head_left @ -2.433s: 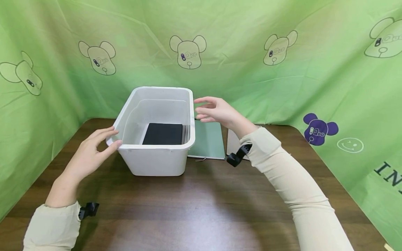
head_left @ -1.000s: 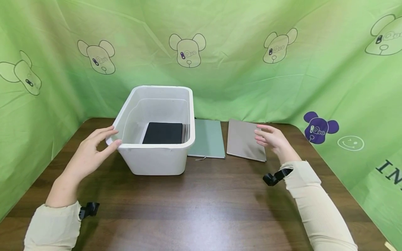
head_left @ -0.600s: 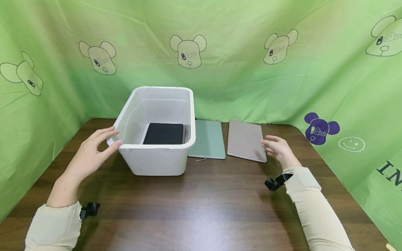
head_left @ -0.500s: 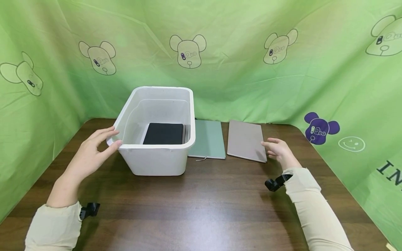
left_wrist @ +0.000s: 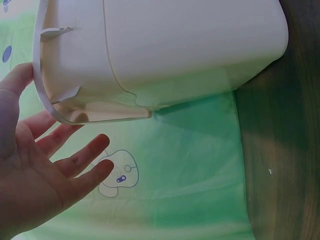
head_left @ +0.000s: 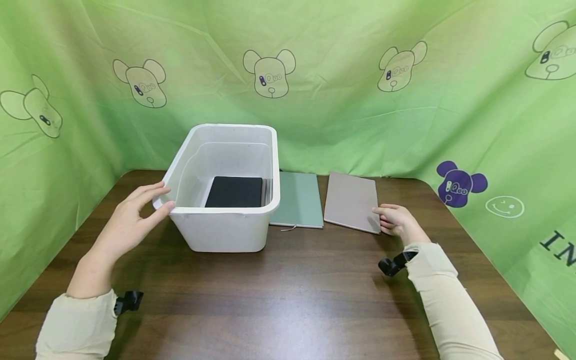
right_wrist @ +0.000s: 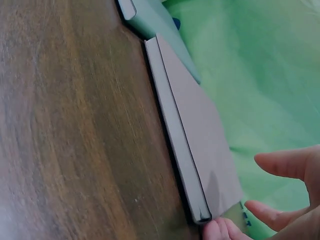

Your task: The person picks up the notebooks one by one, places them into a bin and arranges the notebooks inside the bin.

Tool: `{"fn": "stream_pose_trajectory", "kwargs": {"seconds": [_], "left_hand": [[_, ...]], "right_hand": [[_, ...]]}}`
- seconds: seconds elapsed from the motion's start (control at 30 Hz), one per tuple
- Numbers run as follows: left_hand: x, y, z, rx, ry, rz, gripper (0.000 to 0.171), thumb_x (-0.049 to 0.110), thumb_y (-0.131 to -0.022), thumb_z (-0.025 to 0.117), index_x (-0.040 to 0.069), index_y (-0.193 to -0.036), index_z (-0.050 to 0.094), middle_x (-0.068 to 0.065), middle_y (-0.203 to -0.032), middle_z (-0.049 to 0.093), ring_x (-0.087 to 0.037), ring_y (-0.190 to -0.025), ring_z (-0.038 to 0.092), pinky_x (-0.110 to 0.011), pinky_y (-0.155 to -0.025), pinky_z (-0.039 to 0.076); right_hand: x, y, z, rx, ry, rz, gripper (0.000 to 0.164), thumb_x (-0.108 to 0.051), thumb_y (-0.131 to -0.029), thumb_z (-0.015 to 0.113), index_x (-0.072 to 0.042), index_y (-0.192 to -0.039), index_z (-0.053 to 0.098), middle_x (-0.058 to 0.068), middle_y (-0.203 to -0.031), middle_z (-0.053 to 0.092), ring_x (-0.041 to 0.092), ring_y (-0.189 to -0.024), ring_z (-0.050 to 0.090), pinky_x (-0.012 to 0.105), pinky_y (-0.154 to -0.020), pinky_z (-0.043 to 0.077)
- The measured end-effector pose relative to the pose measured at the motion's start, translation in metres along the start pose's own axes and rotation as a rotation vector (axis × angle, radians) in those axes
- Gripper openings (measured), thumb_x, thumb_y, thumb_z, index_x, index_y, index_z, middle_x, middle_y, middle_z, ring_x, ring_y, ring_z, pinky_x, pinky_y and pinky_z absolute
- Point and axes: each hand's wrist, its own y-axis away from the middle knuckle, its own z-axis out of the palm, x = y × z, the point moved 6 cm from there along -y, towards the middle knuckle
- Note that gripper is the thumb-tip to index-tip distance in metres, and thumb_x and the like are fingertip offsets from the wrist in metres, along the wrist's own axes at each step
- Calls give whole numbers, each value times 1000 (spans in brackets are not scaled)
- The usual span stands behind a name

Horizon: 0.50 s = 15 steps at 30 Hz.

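A white plastic tub (head_left: 225, 230) stands on the table, with a black notebook (head_left: 234, 192) lying inside. My left hand (head_left: 128, 220) rests its thumb and fingertips on the tub's near left rim; the left wrist view shows the other fingers spread below the rim. On the right, a taupe hardcover notebook (head_left: 351, 202) lies flat. My right hand (head_left: 398, 222) is at its right edge. In the right wrist view, the lower fingertips touch the notebook's near corner while other fingers (right_wrist: 280, 162) stand apart from the cover.
A sage-green notebook (head_left: 297, 200) lies between the tub and the taupe one, partly hidden by the tub, its ribbon (head_left: 288, 228) sticking out in front. The brown wooden table (head_left: 270, 300) meets a green printed curtain (head_left: 328, 135) behind and at both sides.
My right hand has come from beside the tub's right rim, across to the right and down to the taupe notebook's edge. That notebook has shifted slightly left. My left hand stays put.
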Motion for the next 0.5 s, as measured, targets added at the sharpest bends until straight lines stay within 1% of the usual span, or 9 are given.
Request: {"fn": "stream_pose_trajectory", "kwargs": {"seconds": [0.17,0.23,0.4,0.5], "left_hand": [[0,0,0,1,-4,4,48,36,-93,55,7,-131,53,-14,-146,40,-41,-133,35,-65,-101,29],[0,0,0,1,-5,3,48,36,-93,55,7,-131,53,-14,-146,40,-41,-133,34,-65,-101,29],[0,0,0,-1,-4,0,48,37,-93,55,6,-131,52,-14,-146,40,-41,-133,35,-65,-100,30],[0,1,0,-1,-4,-1,48,37,-93,55,7,-131,52,-14,-146,40,-41,-133,35,-65,-100,30]], "right_hand": [[3,-1,3,-12,-34,9,68,-24,-91,54,-4,-145,18,0,-102,38,8,-87,43,20,-71,45],[3,-2,3,-11,-52,8,67,-23,-91,55,-5,-144,20,-2,-96,40,6,-83,43,19,-70,44],[6,-3,2,-15,-128,-10,61,-17,-90,57,-8,-142,26,-9,-75,45,1,-68,45,15,-63,43],[7,-6,3,-13,-128,-39,61,-14,-91,56,-8,-143,26,-13,-68,47,-1,-64,45,13,-61,42]]}}
